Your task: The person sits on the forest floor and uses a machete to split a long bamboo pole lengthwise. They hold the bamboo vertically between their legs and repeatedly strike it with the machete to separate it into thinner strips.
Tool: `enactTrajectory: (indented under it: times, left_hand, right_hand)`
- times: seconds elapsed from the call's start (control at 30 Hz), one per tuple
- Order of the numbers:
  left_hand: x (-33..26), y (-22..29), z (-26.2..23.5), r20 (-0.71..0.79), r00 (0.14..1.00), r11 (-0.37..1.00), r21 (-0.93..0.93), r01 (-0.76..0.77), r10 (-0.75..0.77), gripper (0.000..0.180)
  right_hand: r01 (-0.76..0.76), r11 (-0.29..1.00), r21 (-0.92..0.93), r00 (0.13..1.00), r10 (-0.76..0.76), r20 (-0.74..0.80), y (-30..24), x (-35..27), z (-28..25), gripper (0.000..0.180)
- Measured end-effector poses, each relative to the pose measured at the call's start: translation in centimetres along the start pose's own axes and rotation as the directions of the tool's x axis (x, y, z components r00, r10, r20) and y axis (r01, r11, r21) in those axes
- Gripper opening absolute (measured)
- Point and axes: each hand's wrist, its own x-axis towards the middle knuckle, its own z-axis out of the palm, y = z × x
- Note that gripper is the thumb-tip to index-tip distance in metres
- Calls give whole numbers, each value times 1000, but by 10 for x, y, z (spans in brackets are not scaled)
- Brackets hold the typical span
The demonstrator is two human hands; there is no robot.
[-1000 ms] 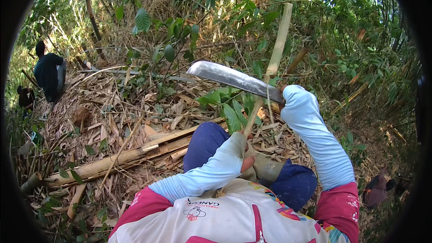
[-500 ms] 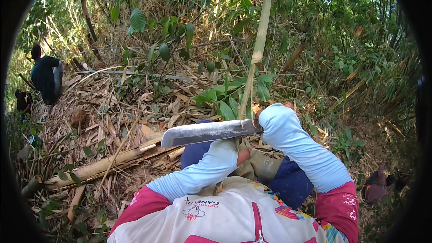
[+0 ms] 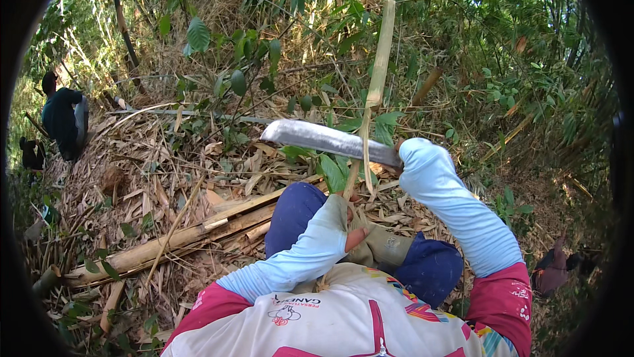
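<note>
A machete [image 3: 310, 137] with a broad, worn blade points leftward in front of me, and my right hand [image 3: 411, 151] is closed around its handle. The blade lies across a pale split bamboo strip [image 3: 380, 60] that stands nearly upright, leaning a little right at the top. A thin peeled sliver [image 3: 366, 152] hangs along the strip and passes in front of the blade. My left hand [image 3: 345, 219], partly covered by a light blue sleeve, grips the strip's lower end between my knees. Some of its fingers are hidden behind the strip and sleeve.
A long split bamboo pole [image 3: 152, 248] lies on dry leaves at left. Leafy saplings [image 3: 238, 83] and dense bamboo stand ahead. A person in dark clothing [image 3: 63, 116] sits at far left, with another dark figure [image 3: 32, 153] nearby. A cut stump [image 3: 428, 86] leans behind the strip.
My right hand has moved the machete up and slightly right along the strip, away from my left hand. The sliver now stands out from the strip. The strip has shifted slightly downward.
</note>
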Motion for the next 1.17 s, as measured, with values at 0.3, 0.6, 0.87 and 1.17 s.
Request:
enactTrajectory:
  times: [0.3, 0.6, 0.87, 1.17]
  left_hand:
    - [-4, -18, 7, -59, 994, 993, -73, -95, 91, 60]
    - [-2, -18, 10, -45, 996, 995, -43, -84, 82, 59]
    - [3, -21, 9, -69, 987, 989, -3, -145, 145, 64]
    - [8, -22, 11, -159, 950, 961, 121, -250, 267, 66]
  right_hand:
    - [-64, 998, 0, 997, 64, 35, -7, 9, -19, 13]
    - [-86, 995, -55, 991, 91, 98, 8, 12, -11, 27]
    - [-79, 997, 12, 997, 79, -22, 5, 12, -17, 22]
    - [238, 957, -163, 968, -221, 117, -11, -12, 11, 17]
